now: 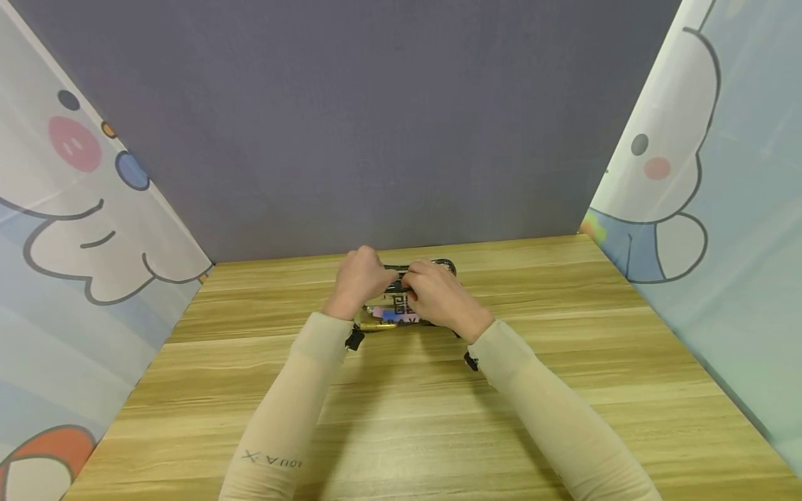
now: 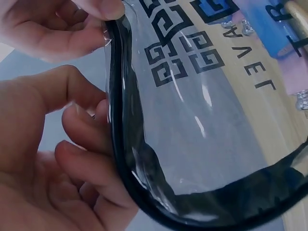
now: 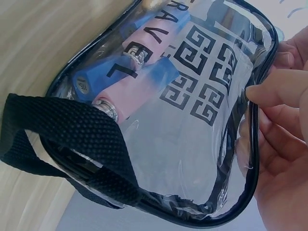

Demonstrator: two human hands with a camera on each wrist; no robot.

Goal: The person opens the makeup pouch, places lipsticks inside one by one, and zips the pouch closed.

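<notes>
A clear plastic travel pouch [image 1: 391, 300] with black trim and dark lettering is at the table's far part. My left hand [image 1: 360, 282] grips its upper edge on the left. My right hand [image 1: 436, 292] holds the same edge further right, thumb and fingers close to the left ones. In the right wrist view the right thumb [image 3: 269, 91] presses on the black trim. Inside the pouch lie several pink-and-blue tubes [image 3: 137, 89] and a gold one [image 1: 379, 325]. A black woven strap [image 3: 72, 120] loops from one end. Fingers hide part of the upper edge.
The pouch is over a wood-grain table [image 1: 401, 431]. A dark grey panel [image 1: 388, 125] stands behind it, and cartoon-printed curtains [image 1: 677, 160] flank both sides. Small black devices [image 1: 354, 339] sit at the wrists.
</notes>
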